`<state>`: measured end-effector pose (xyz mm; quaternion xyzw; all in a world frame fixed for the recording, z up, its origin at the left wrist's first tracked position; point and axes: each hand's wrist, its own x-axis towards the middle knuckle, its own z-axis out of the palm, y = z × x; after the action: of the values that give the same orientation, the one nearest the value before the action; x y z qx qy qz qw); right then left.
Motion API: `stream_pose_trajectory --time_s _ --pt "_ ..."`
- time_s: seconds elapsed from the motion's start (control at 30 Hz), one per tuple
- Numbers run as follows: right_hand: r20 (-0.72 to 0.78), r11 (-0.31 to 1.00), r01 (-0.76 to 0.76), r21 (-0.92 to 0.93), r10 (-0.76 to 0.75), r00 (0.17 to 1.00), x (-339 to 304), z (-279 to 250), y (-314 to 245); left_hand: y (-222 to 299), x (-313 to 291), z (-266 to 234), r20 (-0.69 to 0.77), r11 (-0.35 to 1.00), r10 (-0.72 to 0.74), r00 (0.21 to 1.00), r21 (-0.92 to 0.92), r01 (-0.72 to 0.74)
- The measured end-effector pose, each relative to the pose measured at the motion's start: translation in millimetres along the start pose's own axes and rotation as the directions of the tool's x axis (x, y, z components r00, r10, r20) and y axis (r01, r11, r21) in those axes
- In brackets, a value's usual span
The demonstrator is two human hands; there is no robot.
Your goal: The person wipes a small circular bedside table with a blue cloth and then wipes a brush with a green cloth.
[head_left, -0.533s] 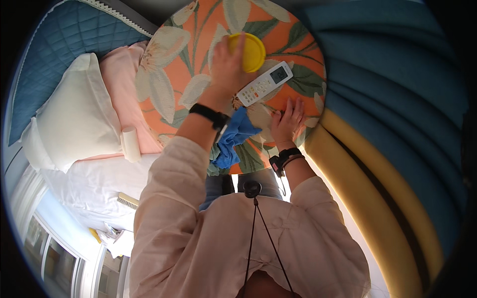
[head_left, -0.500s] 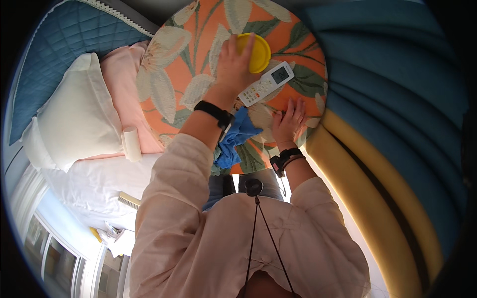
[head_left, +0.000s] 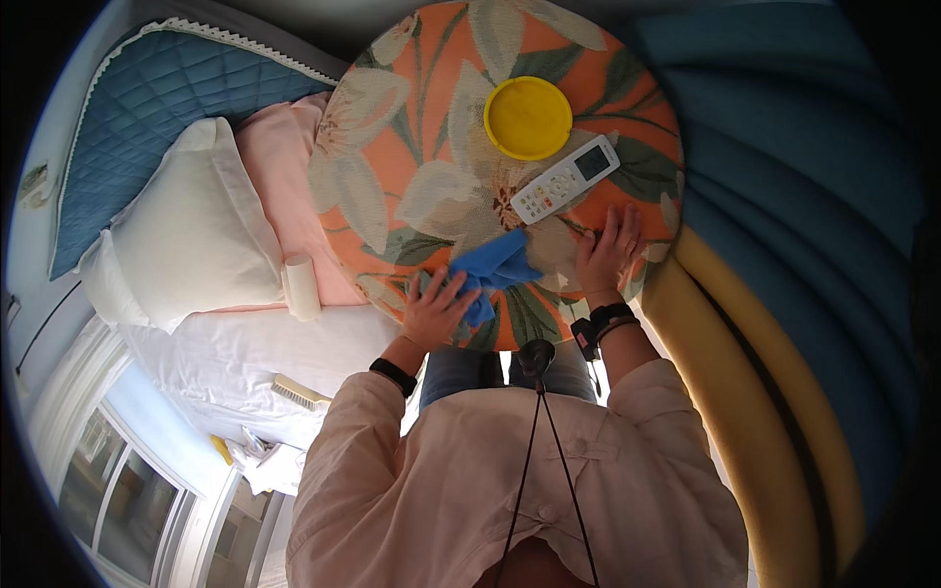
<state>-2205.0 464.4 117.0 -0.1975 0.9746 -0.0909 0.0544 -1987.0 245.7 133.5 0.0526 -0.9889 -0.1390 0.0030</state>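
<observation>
Left grip [head_left: 436, 309] clenches my blue cloth [head_left: 495, 267]; right grip [head_left: 610, 250] lies released, flat on the tabletop [head_left: 392, 167].

Blue cloth [head_left: 495, 267]; yellow lid [head_left: 528, 118]; white remote [head_left: 567, 179]; orange floral tabletop [head_left: 412, 157].

Screen: a small grey-blue rectangular display on the upper end of a white remote control [head_left: 566, 180], which lies slantwise near the right edge of the round floral bench [head_left: 392, 167].
Keys: rows of small coloured buttons below the display, toward the bench's centre.
Packages, labels, signs: none clearly visible.
</observation>
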Motion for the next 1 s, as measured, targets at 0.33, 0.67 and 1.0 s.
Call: stream_pose_trajectory --time_s 0.33,0.67,1.0 --pt "-0.041 0.999 0.037 0.018 -0.036 0.998 1.5 -0.7 -1.2 -111.7 192.8 -25.0 -0.335 0.97 -0.24 0.911 -0.119 0.211" --pt "-0.042 1.0 0.029 0.002 -0.029 0.999 0.0 2.8 3.7 -116.2 338.3 -27.1 -0.255 0.986 0.163 0.953 0.083 -0.146" --pt "-0.081 0.993 0.114 0.007 -0.113 0.99 10.4 1.3 10.4 -175.9 161.6 -50.1 -0.331 0.966 -0.254 0.909 -0.042 0.254"
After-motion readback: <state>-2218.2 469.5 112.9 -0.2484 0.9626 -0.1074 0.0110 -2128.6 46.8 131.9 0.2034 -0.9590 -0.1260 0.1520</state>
